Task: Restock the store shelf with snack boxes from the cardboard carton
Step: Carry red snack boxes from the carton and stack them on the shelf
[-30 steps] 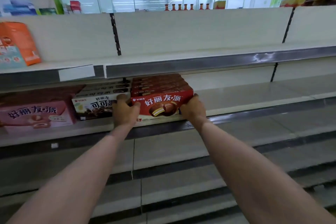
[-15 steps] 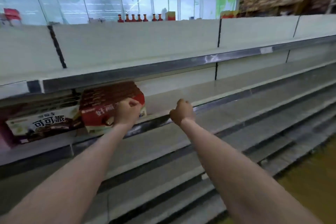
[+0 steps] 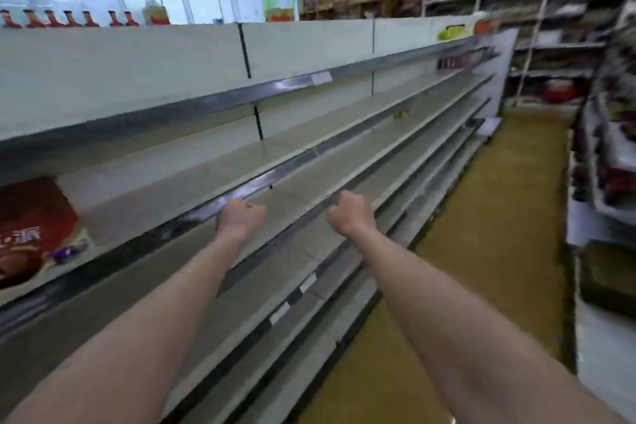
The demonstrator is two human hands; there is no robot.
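Head view. Both forearms were extended in front of the store shelf (image 3: 309, 213). The left hand (image 3: 241, 217) and the right hand (image 3: 351, 213) were each clenched into a loose fist and grasped nothing. The left hand was level with the shelf's metal front rail; the right hand hung just beside it, toward the aisle floor (image 3: 481, 251).

The one snack box (image 3: 31, 234) in view, red and cut by the frame edge, sat on the shelf board at far left, well apart from both hands. Its printed face pointed outward toward the aisle. Its long axis probably ran along the shelf, though blur and cropping left this uncertain.

The cardboard carton was not in view. The step in hand was judged to be a return to it for more stock. To do this well, the next box should be taken by its short ends with both hands and set just beside the red one, face outward and flush with the rail.
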